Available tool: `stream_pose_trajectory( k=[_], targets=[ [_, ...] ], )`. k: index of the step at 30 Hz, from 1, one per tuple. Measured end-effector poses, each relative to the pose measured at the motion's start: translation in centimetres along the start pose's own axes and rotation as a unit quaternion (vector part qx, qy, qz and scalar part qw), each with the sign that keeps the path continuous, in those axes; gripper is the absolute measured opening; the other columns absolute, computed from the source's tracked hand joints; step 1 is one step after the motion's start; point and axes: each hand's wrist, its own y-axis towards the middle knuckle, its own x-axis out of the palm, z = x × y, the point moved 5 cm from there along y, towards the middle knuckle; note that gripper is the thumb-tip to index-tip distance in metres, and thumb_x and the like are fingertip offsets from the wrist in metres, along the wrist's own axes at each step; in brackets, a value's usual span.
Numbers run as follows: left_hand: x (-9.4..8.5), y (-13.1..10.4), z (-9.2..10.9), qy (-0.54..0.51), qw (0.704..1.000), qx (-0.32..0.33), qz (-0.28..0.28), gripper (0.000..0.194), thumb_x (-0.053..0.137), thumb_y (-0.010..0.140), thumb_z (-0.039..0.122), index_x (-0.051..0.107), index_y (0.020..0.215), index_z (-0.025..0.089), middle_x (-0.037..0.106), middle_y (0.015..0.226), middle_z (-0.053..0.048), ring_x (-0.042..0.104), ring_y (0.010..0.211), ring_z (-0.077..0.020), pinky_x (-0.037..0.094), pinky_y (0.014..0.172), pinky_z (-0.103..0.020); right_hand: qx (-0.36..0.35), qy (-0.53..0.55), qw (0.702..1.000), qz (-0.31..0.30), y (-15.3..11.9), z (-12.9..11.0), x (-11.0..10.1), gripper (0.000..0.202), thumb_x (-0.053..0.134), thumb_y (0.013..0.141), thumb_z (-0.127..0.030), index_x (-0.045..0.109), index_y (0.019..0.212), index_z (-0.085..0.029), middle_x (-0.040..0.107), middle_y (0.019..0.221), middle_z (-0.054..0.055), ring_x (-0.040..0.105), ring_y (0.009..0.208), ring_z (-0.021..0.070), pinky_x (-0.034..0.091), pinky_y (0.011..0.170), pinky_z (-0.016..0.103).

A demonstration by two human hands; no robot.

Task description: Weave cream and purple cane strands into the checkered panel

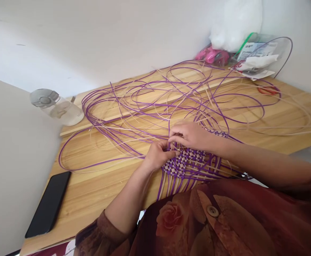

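Note:
A piece of weaving in purple and beige cords lies at the table's front edge, close to my body. My left hand rests at its left side, thumb on the woven surface and fingers closed at the edge. Above it, my right hand pinches a purple cord at the weaving's upper edge. The fingertips of both hands nearly meet there, and they partly hide the work. Long loose purple and beige cords spread in loops from the weaving toward the back of the table.
A black phone lies at the left of the wooden table. A clear bottle with a grey lid stands at the back left. Orange-handled scissors, a plastic packet, pink items and a white bag sit at the back right.

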Motion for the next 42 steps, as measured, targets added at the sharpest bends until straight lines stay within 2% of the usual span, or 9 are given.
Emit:
stream_pose_trajectory(
  k=[3,7,12,18,25,28,37,40,42],
  targets=[
    [-0.1,0.1,-0.4,-0.059,0.998,-0.031,0.005,0.026,0.083,0.061,0.029,0.070,0.078,0.013,0.068,0.071,0.000,0.056,0.061,-0.0096,0.042,0.064,-0.023,0.056,-0.066,0.996,0.032,-0.7,1.2,-0.6,0.020,0.050,0.095,-0.025,0.065,0.088,-0.014,0.066,0.085,0.007,0.058,0.082,0.0176,0.037,0.074,0.028],
    [-0.1,0.1,-0.6,-0.103,0.993,-0.056,0.015,0.031,0.085,0.058,0.028,0.070,0.081,0.013,0.070,0.073,-0.002,0.059,0.062,-0.0102,0.044,0.066,-0.024,0.086,-0.150,0.985,0.026,-3.1,-0.1,-1.8,0.021,0.047,0.095,-0.028,0.063,0.089,-0.016,0.066,0.086,0.008,0.058,0.080,0.0191,0.033,0.068,0.029],
    [0.0,0.2,-0.6,-0.129,0.990,-0.046,0.025,0.044,0.087,0.056,0.027,0.068,0.094,0.016,0.071,0.075,-0.002,0.063,0.066,-0.0128,0.048,0.072,-0.027,0.150,-0.009,0.983,-0.110,-4.9,-1.2,-0.1,0.024,0.045,0.093,-0.025,0.055,0.073,-0.018,0.061,0.065,0.002,0.050,0.057,0.0140,0.027,0.057,0.028],
    [0.1,0.1,-0.4,-0.073,0.996,-0.052,0.017,0.034,0.082,0.062,0.034,0.070,0.085,0.012,0.072,0.078,-0.005,0.062,0.068,-0.0139,0.048,0.070,-0.027,0.245,0.123,0.959,-0.075,-5.1,-1.0,1.7,0.024,0.042,0.094,-0.027,0.056,0.077,-0.018,0.063,0.068,0.002,0.053,0.059,0.0129,0.031,0.058,0.025],
    [0.5,0.0,-0.1,0.023,0.999,-0.019,0.032,0.027,0.073,0.070,0.038,0.069,0.076,0.012,0.066,0.071,-0.002,0.055,0.063,-0.0122,0.042,0.064,-0.024,0.233,0.117,0.965,0.018,-6.1,-0.7,3.9,0.031,0.044,0.091,-0.031,0.043,0.063,-0.019,0.044,0.056,-0.004,0.040,0.054,0.0100,0.025,0.055,0.024],
    [0.5,0.1,0.0,0.077,0.996,0.002,0.051,0.023,0.071,0.072,0.037,0.068,0.072,0.013,0.064,0.069,0.000,0.052,0.063,-0.0118,0.041,0.063,-0.023,0.208,0.124,0.970,0.022,-6.5,-0.4,4.4,0.029,0.046,0.088,-0.028,0.042,0.061,-0.018,0.040,0.056,-0.004,0.037,0.054,0.0091,0.024,0.056,0.024],
    [0.3,0.0,-0.4,0.116,0.992,-0.012,0.041,0.026,0.069,0.074,0.040,0.067,0.070,0.014,0.059,0.062,0.001,0.046,0.056,-0.0104,0.035,0.056,-0.022,0.152,0.184,0.970,0.043,-7.0,-0.3,3.9,0.030,0.049,0.086,-0.025,0.042,0.058,-0.018,0.037,0.055,-0.005,0.034,0.054,0.0079,0.025,0.055,0.023],
    [0.5,0.0,-0.4,0.087,0.996,-0.011,0.025,0.028,0.069,0.074,0.042,0.067,0.072,0.014,0.063,0.066,-0.001,0.050,0.059,-0.0115,0.037,0.058,-0.023,0.164,0.189,0.966,0.060,-7.3,-0.1,3.9,0.034,0.048,0.090,-0.030,0.042,0.059,-0.018,0.036,0.055,-0.005,0.034,0.054,0.0085,0.026,0.054,0.023],
    [0.5,0.1,-0.6,0.055,0.998,-0.021,0.011,0.029,0.070,0.073,0.042,0.068,0.074,0.014,0.064,0.068,-0.001,0.052,0.060,-0.0120,0.039,0.059,-0.023,0.179,0.188,0.962,0.079,-7.4,0.0,3.5,0.030,0.048,0.093,-0.034,0.050,0.068,-0.018,0.042,0.058,-0.005,0.037,0.054,0.0093,0.029,0.054,0.024]
  ],
)
